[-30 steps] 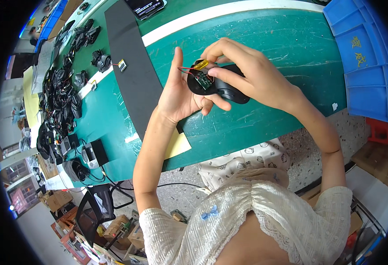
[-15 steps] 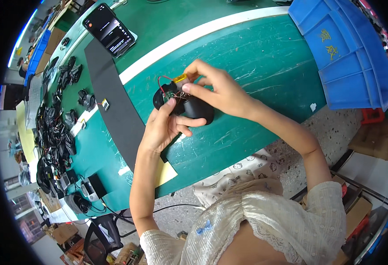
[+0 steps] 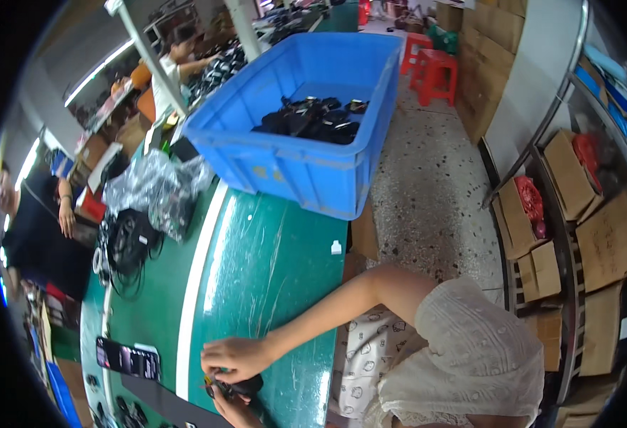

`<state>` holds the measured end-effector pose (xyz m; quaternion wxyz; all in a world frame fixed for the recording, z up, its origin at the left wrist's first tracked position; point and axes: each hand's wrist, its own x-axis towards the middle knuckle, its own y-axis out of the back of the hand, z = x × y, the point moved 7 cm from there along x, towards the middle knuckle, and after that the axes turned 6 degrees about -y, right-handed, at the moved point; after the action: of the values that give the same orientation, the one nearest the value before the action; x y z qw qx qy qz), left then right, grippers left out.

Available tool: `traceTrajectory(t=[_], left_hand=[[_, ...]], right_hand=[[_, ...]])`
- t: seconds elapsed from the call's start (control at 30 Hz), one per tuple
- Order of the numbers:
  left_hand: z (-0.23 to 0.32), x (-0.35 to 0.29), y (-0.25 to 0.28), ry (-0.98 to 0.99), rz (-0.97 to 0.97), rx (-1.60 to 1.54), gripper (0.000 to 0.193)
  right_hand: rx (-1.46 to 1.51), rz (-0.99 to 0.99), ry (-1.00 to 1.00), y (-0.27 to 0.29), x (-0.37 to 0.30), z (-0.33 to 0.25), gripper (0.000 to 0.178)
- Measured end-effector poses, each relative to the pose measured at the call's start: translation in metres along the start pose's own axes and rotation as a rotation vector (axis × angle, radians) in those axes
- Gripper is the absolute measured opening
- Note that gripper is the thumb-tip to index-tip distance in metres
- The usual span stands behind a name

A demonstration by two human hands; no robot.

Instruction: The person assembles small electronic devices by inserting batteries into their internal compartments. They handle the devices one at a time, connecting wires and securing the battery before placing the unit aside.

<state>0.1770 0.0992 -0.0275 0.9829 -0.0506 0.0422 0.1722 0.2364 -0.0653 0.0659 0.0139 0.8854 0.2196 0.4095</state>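
Observation:
Low in the head view, my hands are together over the green table. My left hand is partly cut off by the lower edge, its fingers closed round a rounded black plastic housing. Over the housing, my right hand is bent down with fingers curled together. A bit of yellow shows under its fingertips, where the small yellow-taped battery was half a second ago. The hands cover most of the housing, and its wires and circuit board cannot be made out clearly.
A big blue crate on the table holds several black parts. Left are clear plastic bags, black cables and a phone. Red stools and a shelf of cartons stand right. Two people are beyond the table.
The view has swung to the right, bringing the blue crate to the middle and my hands to the lower edge. My hands stay together at the housing.

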Motion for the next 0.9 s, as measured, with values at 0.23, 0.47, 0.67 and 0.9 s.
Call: traceTrajectory(t=[0.23, 0.47, 0.67, 0.9], left_hand=[[0.053, -0.024, -0.048, -0.081, -0.083, 0.125, 0.043], [0.033, -0.008, -0.035, 0.054, -0.425, -0.41, 0.039], [0.035, -0.014, -0.039, -0.147, -0.273, 0.076, 0.045], [0.042, -0.018, -0.034, -0.099, -0.103, -0.031, 0.042]], right_hand=[[-0.112, -0.077, 0.378, -0.006, -0.013, -0.024, 0.017], [-0.158, -0.099, 0.499, -0.015, -0.017, -0.036, 0.016], [-0.233, -0.116, 0.526, -0.017, -0.02, -0.035, 0.016], [-0.434, -0.035, 0.394, -0.012, -0.012, -0.029, 0.012]])
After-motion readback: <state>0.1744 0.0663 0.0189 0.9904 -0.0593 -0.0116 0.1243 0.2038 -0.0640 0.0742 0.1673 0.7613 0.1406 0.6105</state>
